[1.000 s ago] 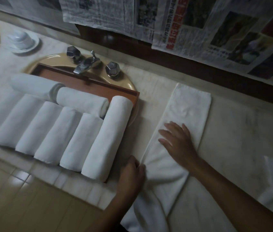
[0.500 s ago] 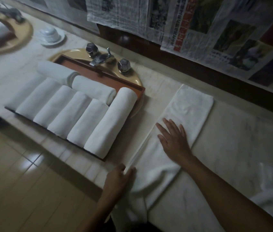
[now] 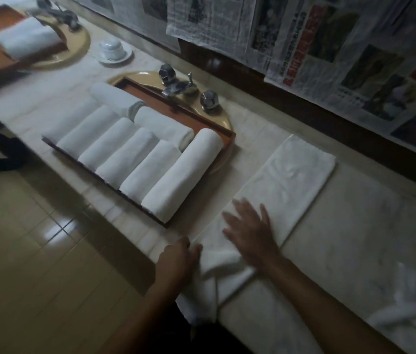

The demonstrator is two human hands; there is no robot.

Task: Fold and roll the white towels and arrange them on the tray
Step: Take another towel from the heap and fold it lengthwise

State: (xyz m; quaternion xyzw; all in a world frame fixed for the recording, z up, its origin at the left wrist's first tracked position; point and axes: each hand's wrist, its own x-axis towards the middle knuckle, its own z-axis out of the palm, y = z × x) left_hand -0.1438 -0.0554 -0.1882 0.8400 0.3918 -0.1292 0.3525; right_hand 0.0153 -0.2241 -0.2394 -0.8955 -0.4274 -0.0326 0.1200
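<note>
A long folded white towel [image 3: 288, 180] lies flat on the marble counter, its near end hanging over the front edge. My right hand [image 3: 250, 231] rests flat on its near part with the fingers spread. At the towel's left edge, by the counter's front, my left hand [image 3: 179, 256] pinches the cloth. To the left, a brown wooden tray [image 3: 227, 137] sits over a yellow sink and holds several rolled white towels [image 3: 184, 172] side by side, with two more rolls [image 3: 163, 126] laid across behind them.
A chrome tap with two knobs [image 3: 184, 89] stands behind the tray. A second tray with a towel [image 3: 27, 39] sits on another sink at far left, a white lidded dish [image 3: 113, 48] beside it. A loose white towel [image 3: 411, 310] lies at right. Newspapers cover the wall.
My right hand slid back along the towel toward the near end. My left hand stayed at the towel's left edge. The view shifted left, so the second sink and tray show.
</note>
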